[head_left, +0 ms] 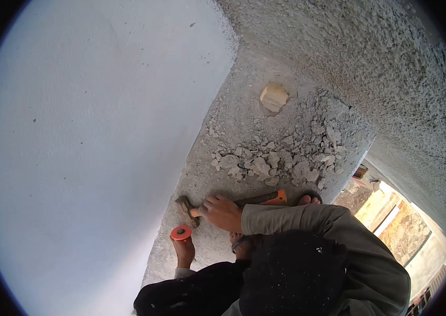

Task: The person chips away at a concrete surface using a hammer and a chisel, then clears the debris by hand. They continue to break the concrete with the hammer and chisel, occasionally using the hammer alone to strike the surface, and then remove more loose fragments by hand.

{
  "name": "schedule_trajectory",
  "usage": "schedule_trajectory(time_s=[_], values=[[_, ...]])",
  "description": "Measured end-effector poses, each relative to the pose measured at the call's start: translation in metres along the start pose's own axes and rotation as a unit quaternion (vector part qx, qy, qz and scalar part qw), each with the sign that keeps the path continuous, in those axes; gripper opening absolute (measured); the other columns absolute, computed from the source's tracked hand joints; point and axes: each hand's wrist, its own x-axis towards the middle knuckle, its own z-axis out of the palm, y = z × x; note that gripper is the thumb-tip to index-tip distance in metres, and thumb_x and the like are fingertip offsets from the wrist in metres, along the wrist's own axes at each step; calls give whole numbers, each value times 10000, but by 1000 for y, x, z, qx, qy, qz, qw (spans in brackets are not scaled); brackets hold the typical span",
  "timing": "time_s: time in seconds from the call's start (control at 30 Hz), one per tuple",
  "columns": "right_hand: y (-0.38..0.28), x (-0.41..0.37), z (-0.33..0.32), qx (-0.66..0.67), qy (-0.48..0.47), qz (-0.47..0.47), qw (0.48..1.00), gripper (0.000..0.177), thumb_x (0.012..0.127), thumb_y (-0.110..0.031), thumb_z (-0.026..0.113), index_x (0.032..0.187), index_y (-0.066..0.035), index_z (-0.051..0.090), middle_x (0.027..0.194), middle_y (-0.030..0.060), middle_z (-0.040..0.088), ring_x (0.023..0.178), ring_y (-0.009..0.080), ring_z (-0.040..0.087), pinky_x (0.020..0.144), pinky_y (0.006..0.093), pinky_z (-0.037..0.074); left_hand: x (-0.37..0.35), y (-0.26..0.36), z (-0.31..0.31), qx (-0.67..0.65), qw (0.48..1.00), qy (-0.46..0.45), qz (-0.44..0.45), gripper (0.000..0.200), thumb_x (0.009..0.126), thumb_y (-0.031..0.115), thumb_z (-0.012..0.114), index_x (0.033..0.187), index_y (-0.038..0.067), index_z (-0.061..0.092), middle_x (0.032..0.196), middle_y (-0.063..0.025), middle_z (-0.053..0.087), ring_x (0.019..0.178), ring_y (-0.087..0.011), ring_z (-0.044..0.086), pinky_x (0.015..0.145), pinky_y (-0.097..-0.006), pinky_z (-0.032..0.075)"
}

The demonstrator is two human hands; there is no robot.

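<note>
The picture is round with black corners, and straight lines bend near the edges. Soft daylight fills it. The white wall looks pale and washed out. Bottom right glows bright yellow.

Your right sleeve, at 4 o'clock, is olive-grey, loose and creased, and it ends at the wrist of your right hand. Your left sleeve, at 6 o'clock, is black with a pale cuff. The dark cloth at 5 o'clock carries white specks.

Smooth white wall meets rough chipped concrete
</note>
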Motion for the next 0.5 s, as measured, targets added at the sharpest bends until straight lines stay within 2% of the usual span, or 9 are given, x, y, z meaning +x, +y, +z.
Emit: schedule_trajectory(time_s=[0.03, 0.13, 0.2, 0.27, 0.3, 0.33, 0.4, 0.43, 0.5], values=[[2, -4, 0, -2, -10, -3, 1000, 161, 841, -161, 612, 962, -62, 652, 849, 71, 632, 901, 228, 607, 814, 366, 476, 3, -6, 2, -13, 999, -12, -48, 191, 900, 58, 589, 1072, -18, 621, 1095, -212, 610, 1056, -386, 523, 962, -449, 385], [19, -8, -24, 34, -18, 2, 999, 193, 843, -173, 630, 986, -44, 651, 928, 83, 611, 942, 236, 576, 841, 382, 463, 10, -23, 7, -37, 999, -9, -38, 190, 892, 50, 582, 1063, -21, 629, 1084, -210, 614, 1072, -387, 521, 956, -446, 390], [31, -12, -57, 75, -18, 8, 997, 197, 840, -165, 640, 993, -42, 648, 945, 87, 602, 939, 249, 575, 835, 390, 462, 11, -20, 14, -14, 997, 36, -60, 164, 885, 37, 567, 1023, -28, 627, 1046, -211, 621, 1027, -389, 553, 933, -450, 406], [50, -15, -102, 138, 87, 66, 984, 166, 840, -120, 646, 987, -43, 638, 933, 88, 597, 929, 274, 568, 829, 411, 452, 13, -30, 18, -3, 998, 12, -58, 137, 883, 33, 562, 990, -31, 619, 1009, -215, 629, 974, -394, 577, 890, -454, 426], [62, -18, -120, 123, 116, 90, 982, 176, 815, -94, 653, 981, -40, 629, 936, 93, 593, 940, 282, 565, 840, 413, 452, 11, -44, 24, -24, 998, 23, -57, 83, 908, 57, 560, 921, -21, 588, 900, -174, 616, 874, -333, 590, 815, -439, 446], [74, -23, -134, 110, 144, 113, 977, 192, 790, -69, 660, 975, -38, 620, 939, 98, 589, 950, 290, 562, 852, 416, 453, 15, -26, 18, -24, 998, 23, -54, 83, 908, 57, 560, 921, -21, 588, 900, -174, 616, 874, -333, 590, 815, -439, 446], [102, -35, -155, 68, 199, 150, 966, 191, 777, -25, 655, 963, -38, 620, 965, 107, 593, 968, 304, 564, 854, 436, 451, 18, 8, 10, -218, 948, 6, -230, 128, 944, 98, 554, 863, -1, 551, 784, -102, 562, 720, -228, 562, 661, -396, 457], [116, -42, -162, 33, 213, 162, 963, 189, 766, -10, 653, 950, -40, 620, 976, 107, 597, 977, 307, 568, 861, 438, 451, 16, -5, 15, -215, 957, 6, -196, 146, 996, 174, 528, 886, 79, 533, 712, 14, 479, 604, -91, 471, 518, -302, 389], [138, -53, -177, -4, 226, 172, 959, 188, 756, 5, 651, 936, -41, 619, 987, 107, 601, 985, 310, 571, 868, 440, 452, 14, -34, 24, -200, 967, 9, -157, 143, 997, 177, 529, 895, 76, 533, 717, 10, 480, 607, -95, 477, 522, -303, 400]])
